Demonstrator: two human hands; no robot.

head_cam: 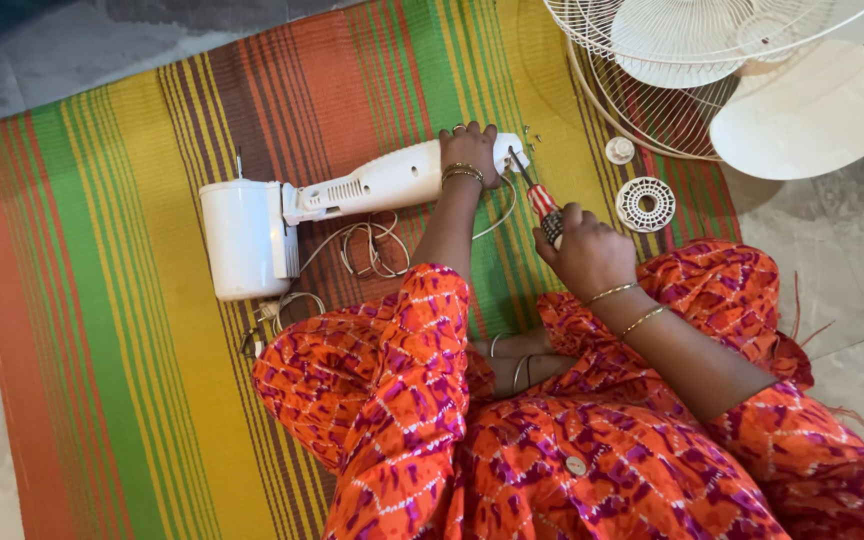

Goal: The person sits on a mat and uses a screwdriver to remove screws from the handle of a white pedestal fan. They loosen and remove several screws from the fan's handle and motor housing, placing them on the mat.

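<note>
A white fan body (352, 190) lies on its side on a striped mat (122, 260), its round motor housing (244, 238) at the left and its neck pointing right. My left hand (470, 150) presses down on the neck's right end. My right hand (584, 250) grips a screwdriver (537, 197) with a red and white handle. The tip of the screwdriver touches the end of the neck beside my left hand. A white power cord (372, 245) lies coiled below the fan body.
White wire fan guards (672, 60) and white fan blades (812, 105) lie at the top right. A small white cap (619, 150) and a round slotted white disc (645, 203) rest on the mat near the screwdriver. Grey tiled floor surrounds the mat.
</note>
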